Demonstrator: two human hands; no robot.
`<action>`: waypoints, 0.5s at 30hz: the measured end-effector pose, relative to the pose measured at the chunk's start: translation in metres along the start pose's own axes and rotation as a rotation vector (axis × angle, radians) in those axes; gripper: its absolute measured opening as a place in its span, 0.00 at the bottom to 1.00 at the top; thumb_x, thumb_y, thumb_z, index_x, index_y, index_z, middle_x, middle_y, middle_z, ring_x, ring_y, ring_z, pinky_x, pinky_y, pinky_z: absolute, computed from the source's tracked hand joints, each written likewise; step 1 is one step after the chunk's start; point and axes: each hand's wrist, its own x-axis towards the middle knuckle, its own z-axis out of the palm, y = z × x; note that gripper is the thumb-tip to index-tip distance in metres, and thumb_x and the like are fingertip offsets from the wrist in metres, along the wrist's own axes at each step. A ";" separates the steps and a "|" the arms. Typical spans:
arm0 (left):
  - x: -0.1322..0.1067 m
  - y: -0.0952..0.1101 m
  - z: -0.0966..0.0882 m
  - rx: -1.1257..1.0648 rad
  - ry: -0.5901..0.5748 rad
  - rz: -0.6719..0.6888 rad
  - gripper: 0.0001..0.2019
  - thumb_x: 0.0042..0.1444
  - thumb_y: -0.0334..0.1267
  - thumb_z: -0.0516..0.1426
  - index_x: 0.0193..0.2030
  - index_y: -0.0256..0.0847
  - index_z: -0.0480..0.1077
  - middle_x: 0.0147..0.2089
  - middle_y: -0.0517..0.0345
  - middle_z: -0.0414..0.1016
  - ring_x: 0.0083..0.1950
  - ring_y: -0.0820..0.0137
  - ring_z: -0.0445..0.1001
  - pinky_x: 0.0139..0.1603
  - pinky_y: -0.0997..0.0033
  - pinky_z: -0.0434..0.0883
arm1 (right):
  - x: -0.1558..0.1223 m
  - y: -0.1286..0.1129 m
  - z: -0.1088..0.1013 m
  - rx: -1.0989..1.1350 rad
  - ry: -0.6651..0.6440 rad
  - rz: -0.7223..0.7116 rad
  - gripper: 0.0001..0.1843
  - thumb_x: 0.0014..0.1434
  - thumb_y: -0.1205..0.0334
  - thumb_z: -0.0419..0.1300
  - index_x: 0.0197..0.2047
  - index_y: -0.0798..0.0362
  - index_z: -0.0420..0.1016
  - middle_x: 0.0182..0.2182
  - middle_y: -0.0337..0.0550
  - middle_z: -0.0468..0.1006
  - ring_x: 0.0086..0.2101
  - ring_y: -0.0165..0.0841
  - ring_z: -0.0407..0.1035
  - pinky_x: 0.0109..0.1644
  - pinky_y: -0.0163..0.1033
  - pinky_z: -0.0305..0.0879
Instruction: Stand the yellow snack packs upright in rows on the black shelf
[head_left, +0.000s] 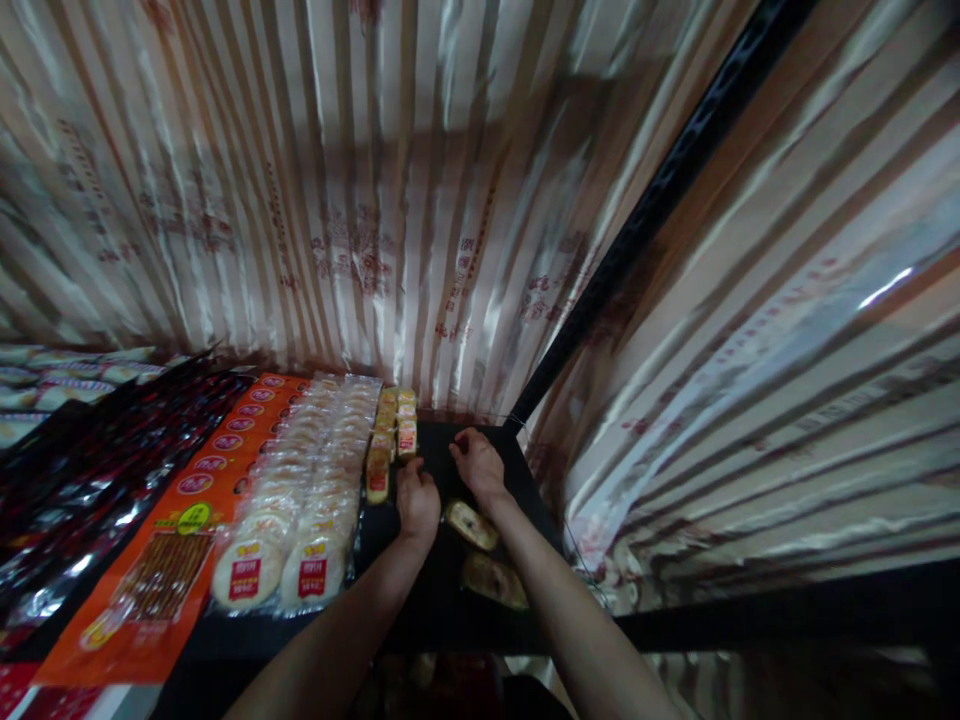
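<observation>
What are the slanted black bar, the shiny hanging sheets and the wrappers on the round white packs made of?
Slanted bar: probably matte-painted metal, given its straight edges and hole-like marks.
Hanging sheets: likely glossy plastic film or foil; they crease and catch highlights.
Wrappers: apparently clear, shiny plastic, since pale contents show through.

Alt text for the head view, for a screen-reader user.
A person's left hand is beside short rows of wrapped oval snacks on a black shelf; the right hand is near two loose packs. Wrapped round white snacks and orange stick-snack packs lie further left.
</observation>
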 end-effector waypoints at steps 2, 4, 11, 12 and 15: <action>-0.011 0.004 -0.002 0.048 -0.070 -0.034 0.16 0.53 0.26 0.49 0.47 0.36 0.69 0.49 0.48 0.71 0.51 0.67 0.70 0.53 0.72 0.65 | -0.008 0.009 -0.019 -0.180 -0.047 0.029 0.11 0.54 0.55 0.56 0.40 0.51 0.69 0.40 0.46 0.74 0.42 0.37 0.69 0.42 0.38 0.61; -0.021 0.009 -0.003 0.071 -0.128 -0.061 0.16 0.53 0.26 0.49 0.47 0.37 0.69 0.49 0.48 0.70 0.51 0.68 0.70 0.53 0.73 0.64 | -0.016 0.014 -0.034 -0.310 -0.148 0.094 0.18 0.53 0.49 0.57 0.42 0.53 0.69 0.43 0.50 0.73 0.45 0.41 0.68 0.44 0.41 0.61; -0.035 0.014 -0.012 0.058 -0.162 -0.047 0.16 0.50 0.25 0.50 0.45 0.37 0.70 0.49 0.48 0.70 0.51 0.68 0.70 0.53 0.74 0.62 | -0.026 0.019 -0.043 -0.275 -0.354 0.153 0.19 0.53 0.52 0.56 0.45 0.54 0.69 0.42 0.53 0.76 0.45 0.42 0.70 0.43 0.40 0.61; -0.035 0.014 -0.013 0.054 -0.160 -0.042 0.16 0.50 0.26 0.51 0.45 0.37 0.71 0.49 0.48 0.70 0.51 0.67 0.70 0.53 0.74 0.62 | -0.024 0.020 -0.043 -0.226 -0.331 0.151 0.18 0.53 0.53 0.56 0.43 0.54 0.70 0.41 0.52 0.76 0.44 0.41 0.70 0.43 0.40 0.61; -0.034 0.012 -0.014 0.035 -0.148 -0.028 0.15 0.50 0.26 0.50 0.44 0.37 0.71 0.49 0.48 0.71 0.51 0.67 0.70 0.54 0.73 0.62 | -0.016 0.019 -0.043 -0.035 -0.255 0.122 0.13 0.51 0.55 0.57 0.40 0.52 0.71 0.37 0.46 0.77 0.41 0.38 0.71 0.42 0.39 0.61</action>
